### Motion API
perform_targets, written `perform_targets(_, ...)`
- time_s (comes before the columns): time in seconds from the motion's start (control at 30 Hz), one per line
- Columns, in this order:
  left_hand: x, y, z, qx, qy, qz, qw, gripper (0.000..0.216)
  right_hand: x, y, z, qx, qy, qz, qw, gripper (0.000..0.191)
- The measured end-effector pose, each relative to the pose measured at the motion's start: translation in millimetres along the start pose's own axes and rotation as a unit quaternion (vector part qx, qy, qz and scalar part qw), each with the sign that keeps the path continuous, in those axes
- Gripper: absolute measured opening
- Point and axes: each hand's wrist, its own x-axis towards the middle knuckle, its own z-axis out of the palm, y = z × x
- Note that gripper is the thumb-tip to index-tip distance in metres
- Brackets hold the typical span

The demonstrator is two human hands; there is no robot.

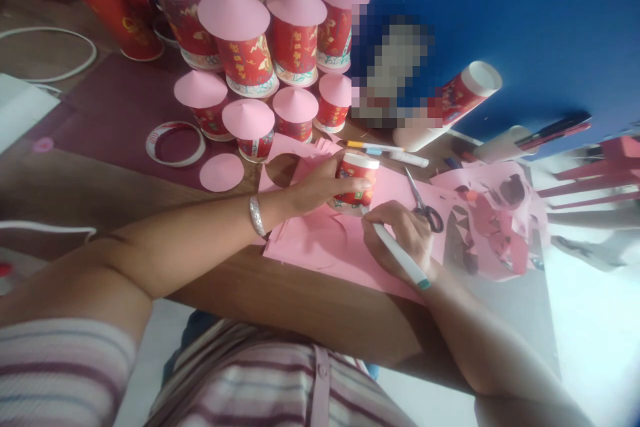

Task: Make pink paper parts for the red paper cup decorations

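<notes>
My left hand (323, 185) is wrapped round a small red paper tube (356, 179) with a white rim, held over a stack of pink paper sheets (325, 240). Close beside it, my right hand (403, 233) grips a white marker pen (400, 255) with a green end. The pen's tip meets the lower part of the tube, though whether it touches is hard to make out. Dark-handled scissors (424, 205) lie partly open on the pink paper just beyond my right hand.
Several red cylinders with pink cone tops (249, 47) stand at the back left. Near them lie a white-and-red ring (175, 144) and a pink disc (221, 172). Pens (373, 146) lie behind the tube. Cut pink scraps (500, 213) cover the right side; a blue wall (500, 7) rises behind.
</notes>
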Motion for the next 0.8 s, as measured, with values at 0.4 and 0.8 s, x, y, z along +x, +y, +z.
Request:
perform_targets(0.4,0.9,-1.0,-0.7,0.032,0.006,0.012,0.999,0.060,0.8,-0.8,0.0,0.008,-0.004,-0.006,1.000,0.025)
perform_targets(0.8,2.2,-1.0,-0.2,0.015,-0.007,0.017,1.000,0.054,1.9,1.0,0.4,0.006,0.003,-0.011,1.000,0.024)
